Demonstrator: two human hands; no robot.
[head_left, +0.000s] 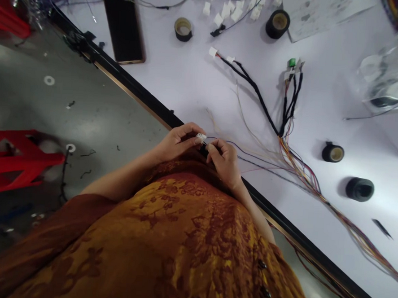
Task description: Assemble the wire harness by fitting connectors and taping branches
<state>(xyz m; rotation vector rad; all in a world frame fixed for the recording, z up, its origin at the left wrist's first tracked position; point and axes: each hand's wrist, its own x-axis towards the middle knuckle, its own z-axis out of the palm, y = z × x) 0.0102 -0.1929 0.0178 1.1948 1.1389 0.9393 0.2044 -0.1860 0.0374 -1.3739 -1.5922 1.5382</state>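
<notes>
At the table's near edge, my left hand (180,141) pinches a small white connector (201,137) between thumb and fingers. Close beside it, my right hand (223,159) is closed in a pinch on a thin wire whose tip is hidden by the fingers. Dark wires (259,160) run from there rightward to a wiring harness (294,161). Black-taped branches (261,96) of that harness reach up the table, one ending in white connectors (213,52), another near a green connector (292,63). Whether the wire sits inside the held connector, I cannot tell.
A phone (124,30) lies at the upper left. Tape rolls (333,152) are spread about, with loose white connectors (227,10) at the back. On the right are a clear plastic bag (392,75) and a small dark pointed tool (382,227). A red stool (19,160) stands on the floor.
</notes>
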